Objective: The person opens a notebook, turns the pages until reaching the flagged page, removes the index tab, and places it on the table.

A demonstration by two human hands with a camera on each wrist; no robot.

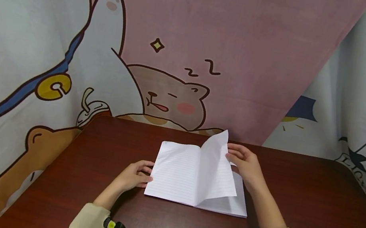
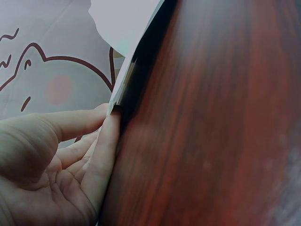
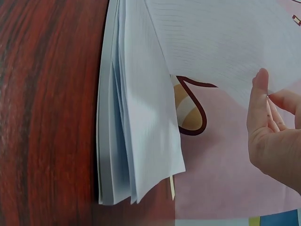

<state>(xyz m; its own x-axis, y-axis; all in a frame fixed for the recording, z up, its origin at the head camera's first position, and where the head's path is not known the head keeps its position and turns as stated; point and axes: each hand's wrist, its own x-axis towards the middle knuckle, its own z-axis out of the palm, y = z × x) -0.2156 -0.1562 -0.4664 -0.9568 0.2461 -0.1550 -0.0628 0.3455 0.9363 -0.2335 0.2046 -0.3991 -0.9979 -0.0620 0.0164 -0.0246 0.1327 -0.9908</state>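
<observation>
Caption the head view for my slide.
The right hand holds up a page of an open lined notebook on a reddish-brown table; the left hand pinches the notebook's left edge.

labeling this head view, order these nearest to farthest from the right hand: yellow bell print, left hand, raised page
1. Raised page: pinched by the right hand.
2. Left hand: at the left edge of the notebook.
3. Yellow bell print: far left, on the backdrop.

White notebook — perhaps grey-ruled
</observation>
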